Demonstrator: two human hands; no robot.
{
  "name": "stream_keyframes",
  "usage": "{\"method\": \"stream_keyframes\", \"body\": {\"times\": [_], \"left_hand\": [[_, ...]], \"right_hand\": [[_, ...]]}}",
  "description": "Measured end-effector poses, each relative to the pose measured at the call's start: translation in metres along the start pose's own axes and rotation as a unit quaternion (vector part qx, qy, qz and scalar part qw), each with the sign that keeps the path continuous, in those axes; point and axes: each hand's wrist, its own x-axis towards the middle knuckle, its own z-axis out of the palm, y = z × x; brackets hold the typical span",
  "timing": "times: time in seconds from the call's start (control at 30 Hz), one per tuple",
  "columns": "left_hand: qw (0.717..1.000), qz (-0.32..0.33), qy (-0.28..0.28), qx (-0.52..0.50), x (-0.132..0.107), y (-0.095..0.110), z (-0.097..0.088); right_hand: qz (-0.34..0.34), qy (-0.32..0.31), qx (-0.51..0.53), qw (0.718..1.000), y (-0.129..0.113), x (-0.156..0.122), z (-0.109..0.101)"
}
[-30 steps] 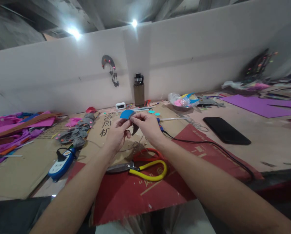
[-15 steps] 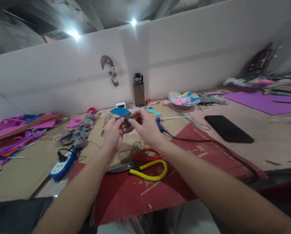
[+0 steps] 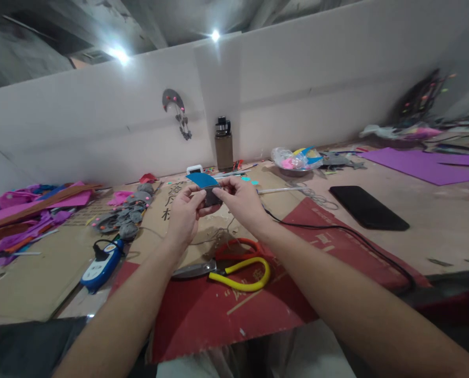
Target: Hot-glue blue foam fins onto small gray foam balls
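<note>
Both my hands are raised over the middle of the table and pinch the same small craft piece. It is a blue foam piece [image 3: 202, 179] joined to a dark grey felt piece [image 3: 211, 196]. My left hand [image 3: 186, 212] grips it from the left with thumb and fingers closed. My right hand [image 3: 240, 200] pinches its right edge. Below my hands lie scissors with yellow and red handles [image 3: 238, 268] on a red cardboard sheet [image 3: 258, 310].
A blue power strip [image 3: 99, 264] lies at the left on brown cardboard. Grey felt pieces [image 3: 126, 214] are behind it, pink and purple scraps [image 3: 25, 215] at far left. A black phone [image 3: 368, 208], a black cable [image 3: 337, 229], a bottle [image 3: 224, 144] and purple sheets [image 3: 419, 164] stand right and back.
My hands turned the blue and grey piece and shifted it slightly right; the grey part, which hung below the right hand, now sits between both hands. The blue glue gun tip is hidden.
</note>
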Motion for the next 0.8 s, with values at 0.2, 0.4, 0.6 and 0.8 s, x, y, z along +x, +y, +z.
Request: {"method": "stream_keyframes", "body": {"times": [0.2, 0.4, 0.6, 0.8], "left_hand": [[1.0, -0.004, 0.003, 0.002, 0.0, 0.003, -0.002], [1.0, -0.018, 0.001, 0.01, 0.001, 0.004, -0.004], [0.997, -0.049, -0.063, 0.004, 0.004, 0.014, -0.012], [0.997, -0.062, -0.052, -0.02, 0.013, 0.015, -0.021]], "right_hand": [[0.005, -0.007, 0.025, 1.0, 0.001, -0.001, 0.002], [0.002, -0.029, 0.073, 0.997, 0.0, -0.001, 0.001], [0.066, -0.104, 0.207, 0.971, -0.006, -0.001, -0.003], [0.061, -0.13, 0.186, 0.972, -0.001, -0.002, 0.001]]}}
